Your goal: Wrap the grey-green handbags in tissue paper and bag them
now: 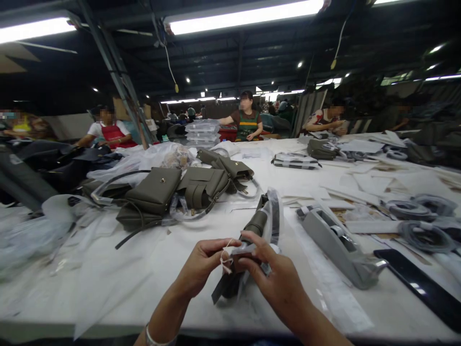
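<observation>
An olive handbag (255,222) stands narrow side toward me near the table's front edge. Its strap (275,216), wrapped in clear plastic, arches up on the right. My left hand (201,266) pinches the near end of the handbag, thumb and fingers closed beside a knotted white string (226,259). From the right, my right hand (275,271) grips the same end, its fingers curled around a brownish part and some plastic. My fingers hide what exactly lies between them. A dark strap end hangs below my left fingertips.
More olive handbags (154,192) lie at the left, beside clear plastic sheeting (140,161). On the right are a grey tape dispenser (333,245), a black phone (419,283) and coiled wrapped straps (425,235). Across the table stands a co-worker (248,122) beside stacked plastic-wrapped packs (202,132).
</observation>
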{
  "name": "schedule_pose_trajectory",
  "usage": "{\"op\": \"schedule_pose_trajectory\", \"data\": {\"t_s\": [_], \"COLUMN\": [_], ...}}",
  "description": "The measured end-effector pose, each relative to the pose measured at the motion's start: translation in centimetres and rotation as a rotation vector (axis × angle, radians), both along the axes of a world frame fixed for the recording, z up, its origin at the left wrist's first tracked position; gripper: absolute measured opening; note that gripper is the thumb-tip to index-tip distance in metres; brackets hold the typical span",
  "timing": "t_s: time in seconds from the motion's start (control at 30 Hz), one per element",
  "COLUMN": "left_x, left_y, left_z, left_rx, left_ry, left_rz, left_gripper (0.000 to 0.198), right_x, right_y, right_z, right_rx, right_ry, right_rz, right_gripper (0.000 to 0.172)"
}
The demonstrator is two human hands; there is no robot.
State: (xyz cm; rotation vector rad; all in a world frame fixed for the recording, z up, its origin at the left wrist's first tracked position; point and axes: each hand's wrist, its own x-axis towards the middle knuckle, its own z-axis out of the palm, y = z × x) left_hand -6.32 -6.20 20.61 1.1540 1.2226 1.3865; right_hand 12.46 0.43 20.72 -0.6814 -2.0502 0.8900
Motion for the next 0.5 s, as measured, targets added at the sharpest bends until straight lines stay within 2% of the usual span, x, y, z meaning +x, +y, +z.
{"op": "schedule_pose_trajectory", "data": {"t_s": [0.1, 0.2, 0.3, 0.4, 0.5], "left_x": [0.3, 1.1, 1.8, 1.7, 0.9], "left_y": [-0.1, -0.3, -1.0, -2.4, -4.5], "left_z": [0.9, 2.2, 3.2, 3.3, 2.1], "left_rx": [0.082, 0.136, 0.183, 0.206, 0.144], "left_ry": [0.101, 0.244, 0.439, 0.581, 0.6], "left_rz": [0.006, 0.021, 0.097, 0.229, 0.486], "left_gripper": [0.048, 0.033, 0.02, 0.016, 0.021], "right_x": [-0.5, -0.9, -0.9, -0.1, 1.1], "right_y": [0.3, 0.4, 0.5, 0.9, 1.6], "right_z": [0.4, 0.8, 0.9, 0.5, -0.6], "right_rx": [0.175, 0.336, 0.333, 0.253, 0.294], "right_ry": [-0.147, -0.246, -0.231, -0.132, -0.117], "right_rz": [-0.059, -0.044, 0.049, 0.137, 0.149], "right_gripper": [0.063, 0.075, 0.084, 0.077, 0.059]}}
